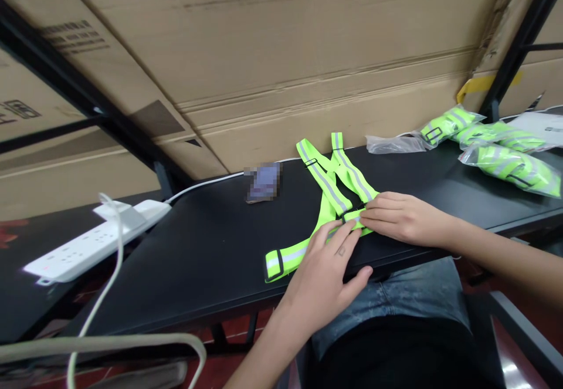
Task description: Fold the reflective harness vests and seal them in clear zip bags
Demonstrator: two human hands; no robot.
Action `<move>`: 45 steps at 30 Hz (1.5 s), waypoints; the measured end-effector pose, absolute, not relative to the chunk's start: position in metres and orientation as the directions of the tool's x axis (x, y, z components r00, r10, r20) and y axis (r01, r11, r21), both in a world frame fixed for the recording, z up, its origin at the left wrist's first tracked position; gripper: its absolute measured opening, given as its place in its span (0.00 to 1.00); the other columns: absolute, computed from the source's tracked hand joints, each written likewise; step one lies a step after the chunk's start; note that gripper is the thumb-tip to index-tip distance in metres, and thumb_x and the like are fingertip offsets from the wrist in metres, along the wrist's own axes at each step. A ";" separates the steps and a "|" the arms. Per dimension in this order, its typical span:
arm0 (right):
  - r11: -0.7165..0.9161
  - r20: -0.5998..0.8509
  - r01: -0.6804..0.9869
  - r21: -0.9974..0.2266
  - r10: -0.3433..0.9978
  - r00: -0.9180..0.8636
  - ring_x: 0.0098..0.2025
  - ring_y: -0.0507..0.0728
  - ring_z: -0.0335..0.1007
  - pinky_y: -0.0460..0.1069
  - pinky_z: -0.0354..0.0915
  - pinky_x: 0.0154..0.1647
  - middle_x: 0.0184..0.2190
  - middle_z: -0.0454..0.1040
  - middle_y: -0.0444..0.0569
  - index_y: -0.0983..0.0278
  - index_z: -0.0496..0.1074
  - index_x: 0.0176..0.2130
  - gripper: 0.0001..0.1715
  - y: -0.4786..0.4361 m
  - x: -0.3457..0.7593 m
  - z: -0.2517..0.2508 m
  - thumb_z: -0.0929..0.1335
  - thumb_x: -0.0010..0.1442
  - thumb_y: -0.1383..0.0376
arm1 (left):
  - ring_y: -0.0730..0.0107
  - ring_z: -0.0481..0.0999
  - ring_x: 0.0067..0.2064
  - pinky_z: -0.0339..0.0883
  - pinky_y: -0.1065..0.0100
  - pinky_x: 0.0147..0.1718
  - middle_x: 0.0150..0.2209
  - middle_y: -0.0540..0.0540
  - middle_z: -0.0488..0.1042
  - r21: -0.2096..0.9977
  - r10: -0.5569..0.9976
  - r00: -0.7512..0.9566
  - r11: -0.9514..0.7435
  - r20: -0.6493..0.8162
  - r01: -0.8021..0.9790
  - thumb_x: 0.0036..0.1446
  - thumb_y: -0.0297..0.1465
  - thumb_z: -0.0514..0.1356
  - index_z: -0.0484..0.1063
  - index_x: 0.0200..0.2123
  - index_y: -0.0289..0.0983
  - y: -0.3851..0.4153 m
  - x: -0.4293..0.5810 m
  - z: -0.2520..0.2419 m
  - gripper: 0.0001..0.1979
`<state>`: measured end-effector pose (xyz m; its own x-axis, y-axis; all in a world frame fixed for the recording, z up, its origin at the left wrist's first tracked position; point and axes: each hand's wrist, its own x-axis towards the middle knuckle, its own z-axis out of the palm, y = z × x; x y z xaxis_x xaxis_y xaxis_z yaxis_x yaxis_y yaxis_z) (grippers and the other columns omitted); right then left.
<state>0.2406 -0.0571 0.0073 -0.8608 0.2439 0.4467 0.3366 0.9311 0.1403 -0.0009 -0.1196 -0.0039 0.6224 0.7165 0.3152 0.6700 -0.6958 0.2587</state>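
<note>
**Pressing a neon reflective harness (pixel 335 186) against a black counter (pixel 185 260) with both hands**

Spreading the left hand (pixel 325 277) flat, fingers fanned apart, fingertips touching the harness just below its black buckle (pixel 352 214), palm raised over the counter's front edge. Reaching in from the right side with the right hand (pixel 407 219), fingers pressed together, fingertips on the buckle. Thumb hiding behind the fingers, so no telling whether that hand is pinching anything.

Lying flat on the counter near its front edge, harness straps crossing in an X, two reflective straps pointing toward the back, one strap running left to a black slider (pixel 273 264) at its end.

Sitting to the right: folded harnesses in clear plastic bags (pixel 508 166), touching one another, with a loose clear bag (pixel 393 144) just beside them. Lying left of the harness, well apart from the hands: a flat object too pixelated to name (pixel 264 182). Resting farther left: a white power strip (pixel 92 239), a white cable (pixel 102 301) looping up from it and down past the counter's edge. Standing behind the counter: large cardboard sheets (pixel 308 43) against a black metal frame (pixel 65 66). Showing below the counter: denim jeans (pixel 396 301) on the person's lap.
</note>
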 end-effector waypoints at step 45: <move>0.701 0.263 0.591 -0.400 0.705 -0.659 0.54 0.64 0.55 0.67 0.55 0.60 0.44 0.61 0.53 0.53 0.75 0.54 0.28 -0.076 0.246 0.004 0.59 0.62 0.73 | 0.74 0.69 0.28 0.65 0.69 0.30 0.32 0.52 0.73 0.788 0.859 0.470 -0.428 0.203 0.442 0.51 0.36 0.68 0.69 0.42 0.38 -0.039 0.038 0.015 0.17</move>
